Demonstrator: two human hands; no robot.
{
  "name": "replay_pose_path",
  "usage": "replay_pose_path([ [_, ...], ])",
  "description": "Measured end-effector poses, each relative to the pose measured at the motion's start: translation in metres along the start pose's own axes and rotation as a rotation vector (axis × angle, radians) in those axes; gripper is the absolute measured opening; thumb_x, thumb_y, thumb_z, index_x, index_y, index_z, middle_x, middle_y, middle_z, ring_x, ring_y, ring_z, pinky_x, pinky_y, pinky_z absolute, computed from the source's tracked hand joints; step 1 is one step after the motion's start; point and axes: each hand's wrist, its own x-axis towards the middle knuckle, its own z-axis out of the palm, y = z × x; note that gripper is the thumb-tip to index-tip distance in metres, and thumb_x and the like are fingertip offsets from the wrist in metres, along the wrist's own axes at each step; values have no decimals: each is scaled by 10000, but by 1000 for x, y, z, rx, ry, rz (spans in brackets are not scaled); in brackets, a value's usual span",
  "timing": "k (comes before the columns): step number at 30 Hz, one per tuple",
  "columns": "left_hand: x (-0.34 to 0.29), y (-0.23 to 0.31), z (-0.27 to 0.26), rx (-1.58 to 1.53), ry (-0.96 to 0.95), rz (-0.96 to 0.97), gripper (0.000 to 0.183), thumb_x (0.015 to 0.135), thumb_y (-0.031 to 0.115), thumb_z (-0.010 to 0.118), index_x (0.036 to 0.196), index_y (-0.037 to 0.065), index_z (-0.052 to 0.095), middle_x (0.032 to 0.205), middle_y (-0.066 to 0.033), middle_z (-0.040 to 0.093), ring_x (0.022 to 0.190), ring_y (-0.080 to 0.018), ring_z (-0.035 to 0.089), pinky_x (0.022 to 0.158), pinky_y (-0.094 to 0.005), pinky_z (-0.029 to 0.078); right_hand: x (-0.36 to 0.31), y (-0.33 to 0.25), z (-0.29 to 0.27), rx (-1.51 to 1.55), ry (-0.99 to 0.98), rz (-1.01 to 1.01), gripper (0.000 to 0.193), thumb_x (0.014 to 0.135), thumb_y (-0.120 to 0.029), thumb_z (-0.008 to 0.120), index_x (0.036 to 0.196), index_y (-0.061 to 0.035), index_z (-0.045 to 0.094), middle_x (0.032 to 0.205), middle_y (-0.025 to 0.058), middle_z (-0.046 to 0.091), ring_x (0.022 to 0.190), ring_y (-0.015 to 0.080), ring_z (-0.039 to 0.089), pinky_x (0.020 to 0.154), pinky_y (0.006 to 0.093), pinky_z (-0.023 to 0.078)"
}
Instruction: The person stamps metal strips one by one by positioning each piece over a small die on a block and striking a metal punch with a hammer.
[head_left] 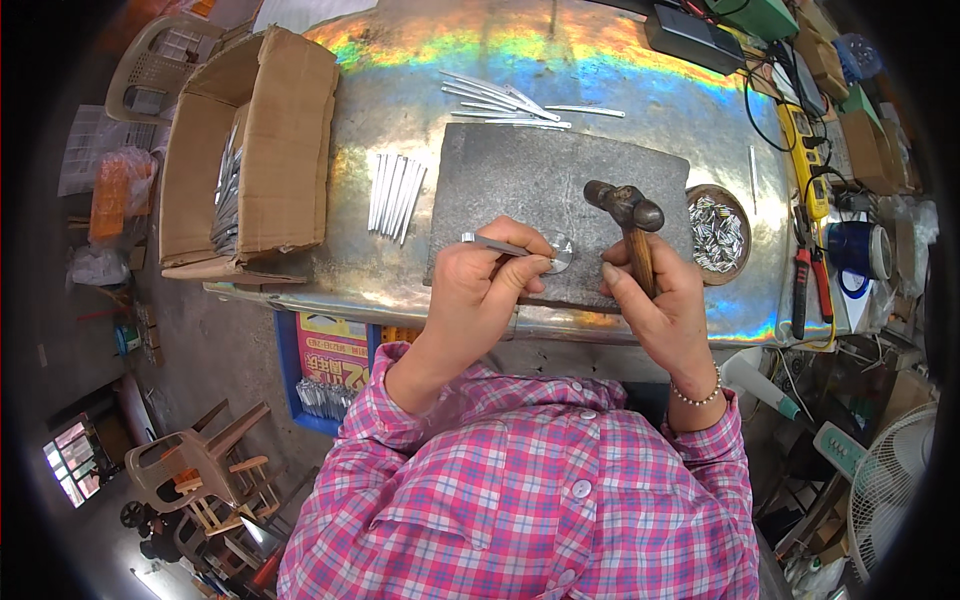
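Note:
My left hand (pixel 480 275) pinches a narrow grey metal strip (pixel 484 241) over the near part of a dark flat slab (pixel 530 175). Beside its fingertips is a round, shiny disc (pixel 562 252), partly covered by them; I cannot make out what it is. The fingers of my right hand (pixel 662 305) are wrapped round the wooden handle of a ball-peen hammer (pixel 632 212). The hammer's dark steel head is raised above the slab's right side. Just right of that hand, a round dish (pixel 742 215) holds many small shiny metal pieces (pixel 716 235).
Loose metal strips (pixel 505 100) lie beyond the slab, and a row of strips (pixel 397 195) to its left. A cardboard box (pixel 285 150) with more strips stands at left. Red-handled pliers (pixel 812 285), a yellow power strip (pixel 803 160) and cables crowd the table's right edge.

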Motion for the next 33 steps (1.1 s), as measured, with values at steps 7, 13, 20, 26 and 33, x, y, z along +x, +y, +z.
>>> replay_pose_path([
  [7,0,6,0,60,-14,24,67,916,12,557,932,-23,612,911,-75,622,728,-104,621,641,-213,512,-1,-3,0,-5,6,-15,153,847,-82,639,941,32,598,720,112,648,623,135,626,572,274,473],
  [13,5,7,-3,-4,-25,-24,41,861,-33,574,877,-32,612,841,-85,624,681,-152,654,583,-250,521,0,-4,0,-5,-9,-11,144,843,-72,634,939,29,597,717,125,643,619,153,634,563,281,468],
  [20,2,16,6,530,-2,331,38,859,-16,589,878,-31,617,835,-86,634,684,-151,655,597,-255,510,-1,-6,1,-13,14,-37,146,843,-71,632,943,30,598,741,136,654,641,186,655,574,295,479],
  [26,7,10,-4,233,-59,109,52,870,-15,585,892,-38,626,841,-84,646,658,-163,659,603,-248,517,-2,-4,3,-39,14,-43,152,835,-68,635,945,29,597,745,143,652,643,205,660,577,298,480],
  [33,4,11,6,477,-12,325,67,825,-44,598,880,-6,605,836,-95,615,672,-193,658,563,-275,508,-2,-3,2,-37,30,-49,136,834,-66,632,926,28,598,722,138,639,623,211,650,563,302,473],
])
